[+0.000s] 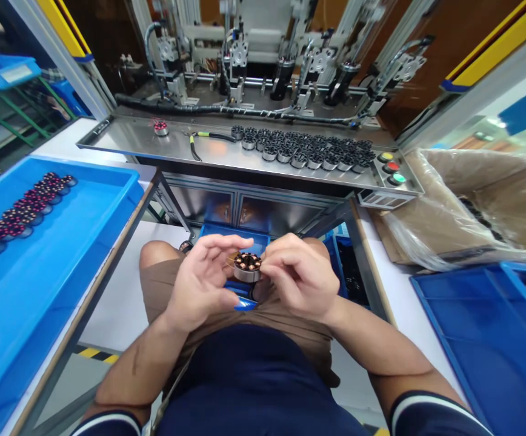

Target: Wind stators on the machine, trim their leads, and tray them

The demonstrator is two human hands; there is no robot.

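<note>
- In the head view, a wound stator [247, 275] with a metal rim and copper coils sits between the two hands, above the person's lap.
- The right hand [303, 277] has thumb and fingers pinched together on the stator's right edge.
- The left hand [203, 278] curves around the other side, thumb and fingers spread well apart; whether any fingertip touches the thin wires there is hard to tell.
- Beyond them, on a metal ledge [129, 136], lie a single red-wound stator [160, 128], cutters [220, 136] with spread handles and packed rows of dark stators [299, 158].
- At the left, a blue tray [94, 206] bears a band of red-and-copper stators [26, 209].
- At the right stands a plastic-lined carton [512, 188].
</note>
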